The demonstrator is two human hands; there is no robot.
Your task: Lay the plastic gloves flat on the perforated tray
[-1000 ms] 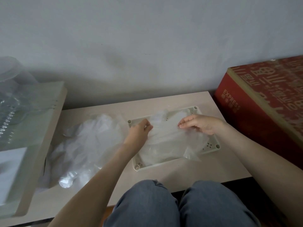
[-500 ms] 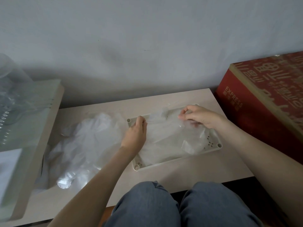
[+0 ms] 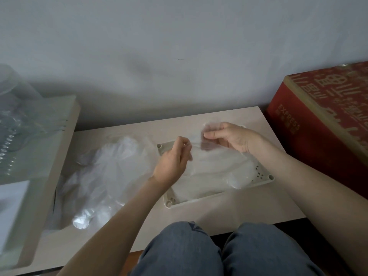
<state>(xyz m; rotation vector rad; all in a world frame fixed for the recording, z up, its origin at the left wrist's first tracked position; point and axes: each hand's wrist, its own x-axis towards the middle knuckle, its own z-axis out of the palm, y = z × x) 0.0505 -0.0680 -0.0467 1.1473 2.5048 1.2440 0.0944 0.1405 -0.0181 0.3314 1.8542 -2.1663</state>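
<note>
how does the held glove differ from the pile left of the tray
The held glove is pinched between left hand and right hand above the tray; the pile lies crumpled on the table. The held glove is one sheet; the pile a heap. Both are clear plastic.

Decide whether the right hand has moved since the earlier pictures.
Yes: the right hand has shifted toward the far rim of the tray, pinching the plastic glove.

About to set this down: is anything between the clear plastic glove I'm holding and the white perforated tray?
Nothing foreign shows. The left hand and right hand pinch the clear plastic glove above the white perforated tray; only other clear gloves lie flat on it.
</note>
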